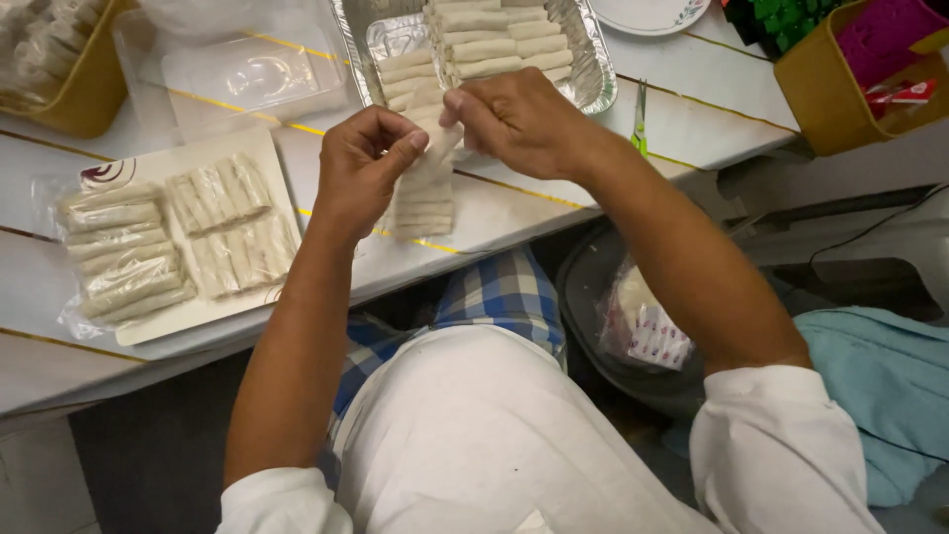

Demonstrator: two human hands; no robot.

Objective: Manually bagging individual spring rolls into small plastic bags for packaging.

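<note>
My left hand [364,163] and my right hand [514,121] both pinch the top of a clear plastic bag of pale spring rolls [425,198], which hangs just above the white table [514,213]. Behind my hands a foil tray [591,69] holds several more rolls in rows. To the left, a white rectangular plate [257,148] carries three bagged packs of rolls [173,242].
A yellow basket [74,104] with more rolls stands at the far left, next to a clear plastic lid [242,74]. Green-handled scissors [640,119] lie right of the foil tray. A yellow bin [840,99] stands at right. A dark bowl [593,297] with a packet sits below the table edge.
</note>
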